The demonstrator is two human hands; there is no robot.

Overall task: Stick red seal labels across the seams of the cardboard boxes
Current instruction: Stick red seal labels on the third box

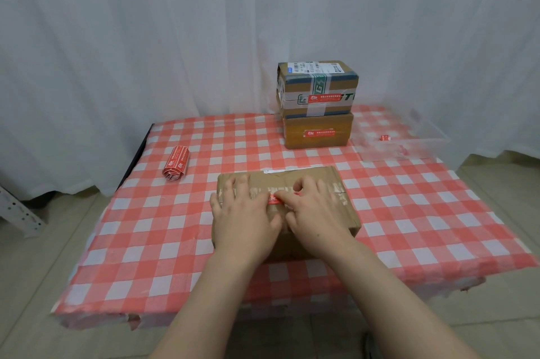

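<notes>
**Label going down on the near box**

Your left hand (242, 212) lies flat with fingers spread, steadying the box (330, 180) at the near middle of the table (146, 227). Your right hand (312, 209) is curled over the label (274, 199), thumb and fingertips gripping it on the box top's taped band. Only the label's left end shows. Its long axis runs left to right, slightly tilted, and the rest is hidden under your fingers. You look to be mid-stick, so next smooth it flat along its length, then let go. Farther off, the roll (176, 163) lies to the left, and the stacked boxes (317, 130) already carry labels.
</notes>
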